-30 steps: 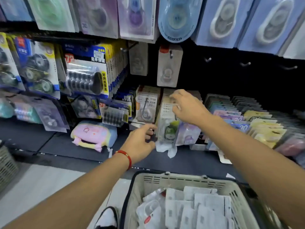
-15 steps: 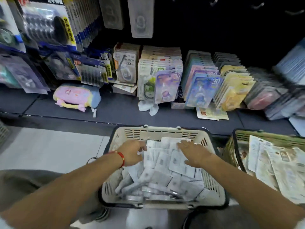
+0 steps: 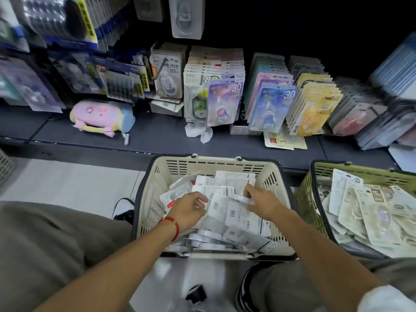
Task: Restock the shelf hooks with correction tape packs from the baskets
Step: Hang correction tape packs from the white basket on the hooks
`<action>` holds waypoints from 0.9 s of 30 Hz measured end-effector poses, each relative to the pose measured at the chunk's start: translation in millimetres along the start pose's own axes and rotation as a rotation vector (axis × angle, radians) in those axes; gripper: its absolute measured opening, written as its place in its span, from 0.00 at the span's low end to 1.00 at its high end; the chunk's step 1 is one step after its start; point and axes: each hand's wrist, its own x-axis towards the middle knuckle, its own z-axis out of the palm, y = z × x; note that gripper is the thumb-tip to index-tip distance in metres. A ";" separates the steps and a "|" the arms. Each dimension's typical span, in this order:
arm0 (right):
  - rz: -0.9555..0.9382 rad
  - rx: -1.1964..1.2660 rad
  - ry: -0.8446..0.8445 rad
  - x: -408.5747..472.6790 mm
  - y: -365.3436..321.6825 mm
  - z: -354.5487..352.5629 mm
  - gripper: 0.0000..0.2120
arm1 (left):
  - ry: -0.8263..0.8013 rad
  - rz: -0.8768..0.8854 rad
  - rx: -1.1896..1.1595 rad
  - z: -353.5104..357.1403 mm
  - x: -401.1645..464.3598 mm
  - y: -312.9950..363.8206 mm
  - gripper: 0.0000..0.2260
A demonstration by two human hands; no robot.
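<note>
A cream basket (image 3: 216, 159) on the floor in front of me is full of white correction tape packs (image 3: 244, 218). Both my hands are inside it. My right hand (image 3: 264, 202) pinches a pack seen edge-on (image 3: 242, 198) near the top of the pile. My left hand (image 3: 189, 210) lies on the packs at the left with fingers curled; whether it holds one is hidden. A green basket (image 3: 360, 168) at the right holds more packs (image 3: 378, 212). Above, packs hang on the dark shelf wall (image 3: 186, 16).
The low dark shelf (image 3: 157, 134) carries rows of standing tape cards (image 3: 225, 102) and a pink pouch (image 3: 101, 115). My knees and shoes (image 3: 123, 210) flank the cream basket. A black object (image 3: 195, 293) lies on the floor; a grey basket (image 3: 5, 165) shows at far left.
My head tilted down from the shelf to the baskets. Both hands left the standing cards, dropped into the cream basket and moved deeper into the packs; the right now pinches one.
</note>
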 end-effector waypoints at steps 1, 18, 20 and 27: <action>-0.005 -0.016 0.002 -2.9 -1.0 0.5 0.08 | 0.001 -0.008 -0.035 0.9 0.3 0.1 0.14; 0.016 0.371 0.099 -41.5 -28.5 -25.5 0.17 | -0.110 -0.347 -0.877 -19.3 5.6 -0.6 0.24; 0.078 0.247 -0.235 -47.5 -11.6 -2.4 0.13 | -0.117 -0.333 -0.826 -20.7 2.2 -5.4 0.20; 0.106 0.299 -0.225 -44.6 1.5 22.3 0.15 | 0.017 -0.091 -0.451 -14.6 -3.7 -4.5 0.24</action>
